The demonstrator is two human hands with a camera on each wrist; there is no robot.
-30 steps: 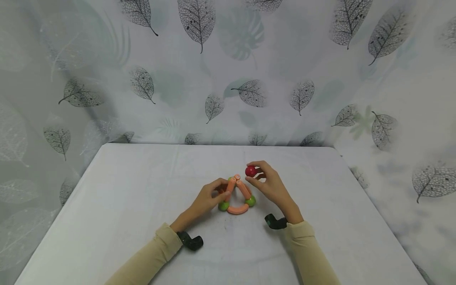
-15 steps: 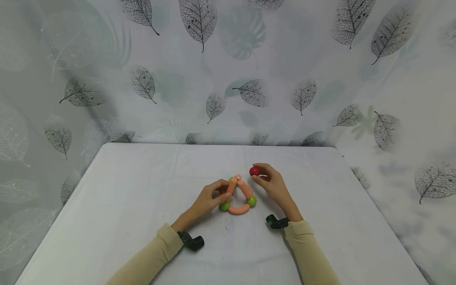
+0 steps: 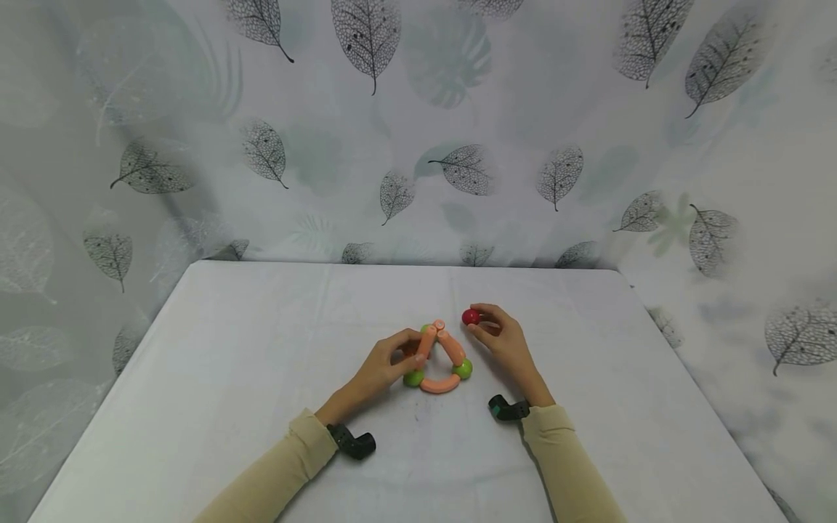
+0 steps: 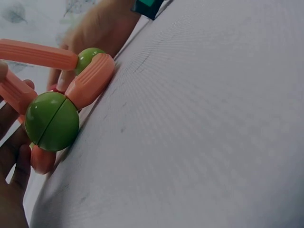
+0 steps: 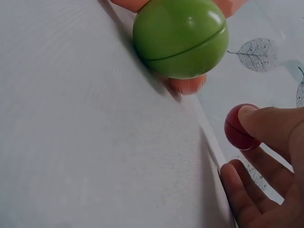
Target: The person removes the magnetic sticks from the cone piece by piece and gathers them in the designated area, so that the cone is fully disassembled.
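Note:
A toy frame of orange magnetic rods and green balls stands on the table. Its curved orange rod (image 3: pixel 439 386) joins two green balls (image 3: pixel 463 369) along the near side. Straight orange rods (image 3: pixel 451 347) lean upward, their upper ends close together. My left hand (image 3: pixel 384 361) holds the left leaning rod (image 3: pixel 427 341) between thumb and fingers, above a green ball (image 4: pixel 52 121). To the right of the frame, my right hand (image 3: pixel 508 343) pinches a small red ball (image 5: pixel 241 127), apart from the rods. The far side of the frame is partly hidden.
A white cloth covers the table (image 3: pixel 261 327). Behind it and at both sides hang leaf-patterned curtains (image 3: pixel 418 131). A dark wrist camera (image 3: pixel 353 443) sits at each wrist.
My right hand has drawn the red ball away from the rod tops, to the right and slightly lower. My left hand keeps its hold on the frame.

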